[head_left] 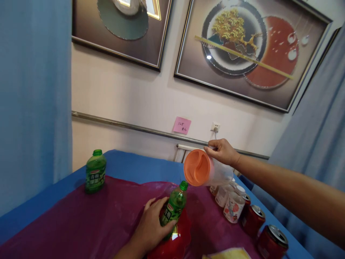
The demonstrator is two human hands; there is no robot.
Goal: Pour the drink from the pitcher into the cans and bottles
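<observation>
My left hand (151, 225) is wrapped round a green plastic drink bottle (175, 204), which leans slightly to the right over a red dish (182, 235) with a wavy rim. The bottle's neck points up, close to the spout side of a clear pitcher. In my right hand (223, 151) is that pitcher (219, 173), gripped at its handle and tipped on its side. Its orange lid (197, 168) faces left, just above the bottle's mouth. I cannot tell whether liquid is flowing between them.
A second green bottle (95, 172) stands at the far left. Along the right edge are clear bottles with printed labels (234, 205) and dark red cans (272, 241). A yellow cloth (228, 254) lies at the front. Purple plastic sheeting (107, 216) covers the blue table (129, 163).
</observation>
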